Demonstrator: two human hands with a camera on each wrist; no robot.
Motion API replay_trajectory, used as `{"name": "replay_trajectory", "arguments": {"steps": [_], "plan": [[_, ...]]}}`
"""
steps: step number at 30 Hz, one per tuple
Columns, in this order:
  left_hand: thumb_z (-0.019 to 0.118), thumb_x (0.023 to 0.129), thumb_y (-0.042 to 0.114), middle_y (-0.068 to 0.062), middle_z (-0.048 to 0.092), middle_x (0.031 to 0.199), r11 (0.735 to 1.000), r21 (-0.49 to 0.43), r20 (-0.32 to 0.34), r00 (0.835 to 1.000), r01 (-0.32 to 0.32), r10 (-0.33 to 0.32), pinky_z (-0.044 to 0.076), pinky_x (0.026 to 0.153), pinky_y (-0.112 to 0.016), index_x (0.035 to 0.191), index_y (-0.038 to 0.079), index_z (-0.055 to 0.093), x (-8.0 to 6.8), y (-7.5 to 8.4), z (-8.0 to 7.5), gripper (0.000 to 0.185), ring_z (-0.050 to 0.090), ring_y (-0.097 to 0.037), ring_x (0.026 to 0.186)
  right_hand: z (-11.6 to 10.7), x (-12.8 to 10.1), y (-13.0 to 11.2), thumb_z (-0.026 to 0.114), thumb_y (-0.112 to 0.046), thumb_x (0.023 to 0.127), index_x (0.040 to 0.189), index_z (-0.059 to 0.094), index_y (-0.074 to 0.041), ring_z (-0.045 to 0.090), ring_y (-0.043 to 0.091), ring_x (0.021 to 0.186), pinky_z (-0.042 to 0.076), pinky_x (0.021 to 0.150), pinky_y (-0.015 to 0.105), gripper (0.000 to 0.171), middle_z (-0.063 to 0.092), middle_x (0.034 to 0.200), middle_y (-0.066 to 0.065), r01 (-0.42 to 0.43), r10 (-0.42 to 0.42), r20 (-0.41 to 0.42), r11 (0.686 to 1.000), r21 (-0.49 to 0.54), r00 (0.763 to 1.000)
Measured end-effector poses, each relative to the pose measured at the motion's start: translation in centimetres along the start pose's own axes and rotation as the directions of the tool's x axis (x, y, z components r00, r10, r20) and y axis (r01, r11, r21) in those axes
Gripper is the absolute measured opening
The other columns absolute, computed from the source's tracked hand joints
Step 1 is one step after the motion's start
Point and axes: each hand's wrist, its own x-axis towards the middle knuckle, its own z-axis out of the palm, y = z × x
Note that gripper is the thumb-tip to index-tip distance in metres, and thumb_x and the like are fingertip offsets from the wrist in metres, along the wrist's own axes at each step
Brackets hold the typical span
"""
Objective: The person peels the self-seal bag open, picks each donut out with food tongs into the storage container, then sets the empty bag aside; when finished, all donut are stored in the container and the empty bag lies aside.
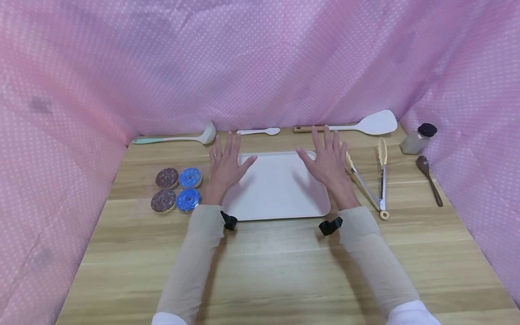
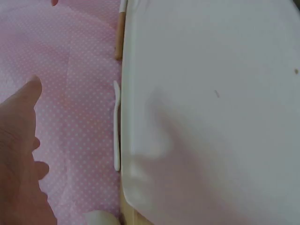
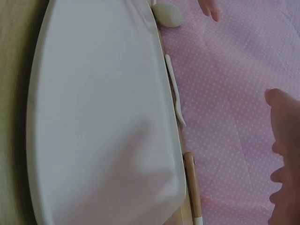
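- Pink fabric (image 1: 260,63) with white dots surrounds the far, left and right sides of your wood-grain table (image 1: 276,271).
- Locate the white rectangular tray (image 1: 276,185) at the middle of the table, long sides facing near and far.
- Your left hand (image 1: 225,169) is raised over the tray's left edge, fingers straight and spread, thumb pointing right.
- Your right hand (image 1: 328,167) is raised over the tray's right edge, fingers likewise extended and fanned, thumb pointing left. Both hands cast shadows on the tray.
- To the left of your left hand, four doughnuts form a square: two chocolate-brown doughnuts (image 1: 167,178) on the left, two blue doughnuts (image 1: 188,200) on the right.
- Along the far edge, from left to right: a ladle (image 1: 183,138) with a mint-green handle end, a small white spoon (image 1: 260,132) and a white turner (image 1: 365,125) with a wooden grip.
- To the right of your right hand lie spread tongs (image 1: 383,185), hinge end near.
- At the far right are a black-lidded jar (image 1: 417,141) and, nearer, a dark brown spoon (image 1: 429,180).
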Motion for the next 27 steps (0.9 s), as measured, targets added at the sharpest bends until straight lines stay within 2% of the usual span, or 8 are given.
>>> {"name": "replay_trajectory", "arguments": {"steps": [4,7,10,15,18,21,25,27], "plan": [[0.046,0.095,0.056,-0.011,0.014,0.16,0.988,-0.129,-0.057,0.995,-0.089,0.082,0.006,0.117,-0.056,0.153,0.018,0.017,0.2,-0.5,-1.1,0.076,0.0,-0.036,0.147,0.1,0.4,-0.8,0.049,-0.056,0.093,0.154,0.016,-0.017,0.01,0.034,0.147,0.01,0.117,0.055,0.08,0.012,0.159,0.014,0.148,-0.136,-0.134,0.985,0.086,0.982],[0.052,0.097,0.043,-0.015,0.031,0.153,0.964,-0.23,-0.102,0.988,-0.136,0.115,0.014,0.117,-0.052,0.147,0.009,0.032,0.2,-1.5,-1.8,0.064,0.017,-0.037,0.144,0.6,0.7,-1.9,0.062,-0.042,0.091,0.147,0.031,-0.004,0.029,0.036,0.139,0.022,0.115,0.052,0.074,0.031,0.149,0.02,0.297,-0.26,-0.254,0.947,0.121,0.932],[0.052,0.098,0.037,-0.017,0.039,0.147,0.939,-0.315,-0.112,0.987,-0.141,0.111,0.02,0.116,-0.049,0.141,0.004,0.041,-0.1,-3.0,-2.6,0.056,0.028,-0.036,0.14,1.3,0.9,-3.3,0.067,-0.035,0.088,0.142,0.038,0.0,0.037,0.037,0.134,0.027,0.113,0.049,0.07,0.039,0.142,0.022,0.391,-0.336,-0.298,0.908,0.148,0.893],[0.052,0.099,0.033,-0.021,0.042,0.145,0.906,-0.416,-0.066,0.996,-0.078,0.056,0.024,0.115,-0.05,0.139,0.001,0.044,-1.2,-5.7,-4.3,0.052,0.033,-0.038,0.138,2.8,0.6,-5.8,0.066,-0.035,0.089,0.142,0.038,-0.001,0.037,0.036,0.134,0.028,0.113,0.047,0.068,0.041,0.143,0.02,0.399,-0.357,-0.198,0.883,0.246,0.913],[0.048,0.099,0.041,-0.019,0.039,0.147,0.909,-0.417,-0.014,1.0,0.01,-0.017,0.026,0.113,-0.052,0.142,0.004,0.042,-2.2,-7.6,-5.2,0.057,0.033,-0.038,0.138,4.1,0.3,-7.0,0.066,-0.037,0.089,0.142,0.039,-0.002,0.036,0.033,0.135,0.027,0.115,0.045,0.068,0.041,0.144,0.018,0.397,-0.375,-0.131,0.88,0.262,0.918],[0.043,0.097,0.053,-0.014,0.035,0.151,0.909,-0.403,0.032,0.994,0.109,-0.105,0.029,0.11,-0.055,0.145,0.012,0.038,-3.5,-9.8,-5.9,0.064,0.034,-0.038,0.137,5.6,-0.1,-8.2,0.065,-0.038,0.09,0.141,0.04,-0.002,0.036,0.031,0.136,0.027,0.115,0.042,0.068,0.041,0.144,0.017,0.42,-0.411,-0.091,0.872,0.253,0.907],[0.042,0.097,0.054,-0.017,0.04,0.147,0.916,-0.371,0.039,0.988,0.152,-0.149,0.038,0.1,-0.057,0.146,0.014,0.038,-5.2,-12.5,-6.3,0.063,0.046,-0.039,0.123,7.3,-0.8,-9.8,0.065,-0.038,0.09,0.141,0.041,-0.003,0.039,0.028,0.134,0.028,0.114,0.04,0.066,0.043,0.142,0.015,0.429,-0.433,-0.054,0.856,0.289,0.9],[0.042,0.098,0.05,-0.022,0.045,0.141,0.929,-0.344,0.027,0.991,0.133,-0.132,0.039,0.097,-0.057,0.145,0.009,0.038,-5.9,-13.7,-6.3,0.062,0.05,-0.041,0.117,8.1,-1.2,-10.7,0.064,-0.039,0.09,0.141,0.041,-0.005,0.039,0.027,0.134,0.029,0.114,0.038,0.066,0.043,0.143,0.014,0.419,-0.431,-0.031,0.854,0.31,0.902]]}}
